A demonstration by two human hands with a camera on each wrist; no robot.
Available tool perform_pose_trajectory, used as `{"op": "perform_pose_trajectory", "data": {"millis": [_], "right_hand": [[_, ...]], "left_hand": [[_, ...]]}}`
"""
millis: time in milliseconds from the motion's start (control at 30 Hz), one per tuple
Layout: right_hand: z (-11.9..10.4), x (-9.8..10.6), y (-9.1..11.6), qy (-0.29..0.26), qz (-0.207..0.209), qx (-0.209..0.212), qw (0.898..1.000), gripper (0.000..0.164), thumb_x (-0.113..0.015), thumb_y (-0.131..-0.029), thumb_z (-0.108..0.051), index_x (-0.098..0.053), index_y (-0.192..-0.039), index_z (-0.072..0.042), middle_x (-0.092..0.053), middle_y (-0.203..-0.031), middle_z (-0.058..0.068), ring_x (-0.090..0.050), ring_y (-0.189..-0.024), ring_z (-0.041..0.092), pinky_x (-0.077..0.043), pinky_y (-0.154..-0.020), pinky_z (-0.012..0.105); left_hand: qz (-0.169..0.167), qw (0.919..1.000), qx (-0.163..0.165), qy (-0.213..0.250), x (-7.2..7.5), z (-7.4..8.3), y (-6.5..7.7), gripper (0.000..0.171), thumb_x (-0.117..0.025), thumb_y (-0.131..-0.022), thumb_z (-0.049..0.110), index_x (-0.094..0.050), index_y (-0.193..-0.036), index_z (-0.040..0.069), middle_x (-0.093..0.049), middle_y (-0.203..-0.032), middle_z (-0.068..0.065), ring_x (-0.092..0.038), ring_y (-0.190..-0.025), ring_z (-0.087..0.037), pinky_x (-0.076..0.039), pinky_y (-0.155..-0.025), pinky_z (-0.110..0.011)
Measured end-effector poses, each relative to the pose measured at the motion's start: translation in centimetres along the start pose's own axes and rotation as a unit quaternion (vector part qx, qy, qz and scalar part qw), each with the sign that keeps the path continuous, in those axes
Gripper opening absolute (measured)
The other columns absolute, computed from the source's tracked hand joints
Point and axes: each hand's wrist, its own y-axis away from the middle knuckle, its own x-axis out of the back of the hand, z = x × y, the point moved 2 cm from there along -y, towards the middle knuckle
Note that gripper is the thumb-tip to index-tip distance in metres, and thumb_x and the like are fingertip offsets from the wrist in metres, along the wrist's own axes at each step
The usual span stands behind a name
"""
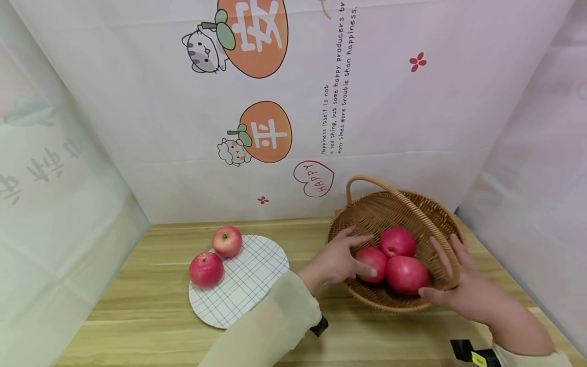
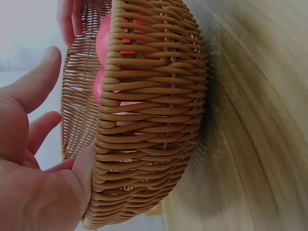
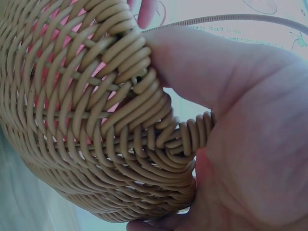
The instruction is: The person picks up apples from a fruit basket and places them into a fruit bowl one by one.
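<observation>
A brown wicker basket (image 1: 382, 306) with an arched handle (image 1: 419, 211) stands on the table at the right. Three red apples lie in it: a left one (image 1: 370, 257), a back one (image 1: 398, 241) and a front one (image 1: 407, 275). My left hand (image 1: 337, 257) reaches over the left rim (image 2: 108, 96), fingers spread, its thumb overlapping the left apple in the head view. In the left wrist view that hand shows a gap from the apples. My right hand (image 1: 472, 288) grips the right rim around the handle's base (image 3: 180, 137), thumb over the rim.
On the left of the wooden table (image 1: 137, 285) lies a round white mat (image 1: 249, 275) with blue grid lines. Two more apples, one front (image 1: 206, 270) and one rear (image 1: 227, 241), sit at its left edge. A printed white cloth (image 1: 367, 102) hangs behind the table.
</observation>
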Motion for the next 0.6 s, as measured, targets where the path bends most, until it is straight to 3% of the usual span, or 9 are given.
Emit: {"op": "perform_pose_trajectory", "data": {"millis": [100,233,433,600], "right_hand": [[-0.1,-0.1,-0.1,-0.004,0.004,-0.002,1.000,0.119,-0.081,-0.084,-0.033,0.009,-0.159,-0.011,0.029,-0.152,0.032,0.008,-0.129,0.072,-0.022,-0.083,0.088],[-0.3,-0.1,-0.2,-0.018,0.015,-0.010,1.000,0.122,-0.083,-0.082,-0.032,0.008,-0.157,0.000,0.026,-0.155,0.029,0.002,-0.129,0.072,-0.022,-0.089,0.085],[-0.5,-0.3,-0.4,-0.005,0.016,-0.003,1.000,0.110,-0.083,-0.082,-0.033,-0.012,-0.153,0.011,0.027,-0.156,0.027,0.006,-0.133,0.068,-0.022,-0.092,0.084],[-0.4,-0.3,-0.3,-0.007,0.017,0.000,1.000,0.111,-0.084,-0.081,-0.032,-0.011,-0.157,0.004,0.027,-0.156,0.027,0.008,-0.134,0.066,-0.022,-0.091,0.084]], "left_hand": [[-0.002,0.9997,0.002,-0.023,-0.2,-0.1,-0.3,0.073,-0.091,-0.073,0.017,-0.061,-0.136,0.039,-0.021,-0.161,0.010,-0.067,-0.092,-0.022,-0.056,-0.063,-0.026],[-0.003,0.9992,0.009,-0.038,-0.5,-0.3,-0.6,0.072,-0.091,-0.073,0.018,-0.062,-0.136,0.036,-0.022,-0.161,0.007,-0.054,-0.113,-0.017,-0.057,-0.061,-0.027],[-0.012,0.9995,0.027,-0.013,-0.9,-0.6,-1.3,0.072,-0.090,-0.074,0.012,-0.063,-0.136,0.035,-0.024,-0.161,0.006,-0.055,-0.110,-0.018,-0.058,-0.061,-0.032],[-0.035,0.9978,0.034,0.045,-0.9,-0.7,-1.9,0.072,-0.087,-0.076,0.004,-0.062,-0.138,0.029,-0.022,-0.162,0.002,-0.056,-0.111,-0.021,-0.060,-0.062,-0.036]]}}
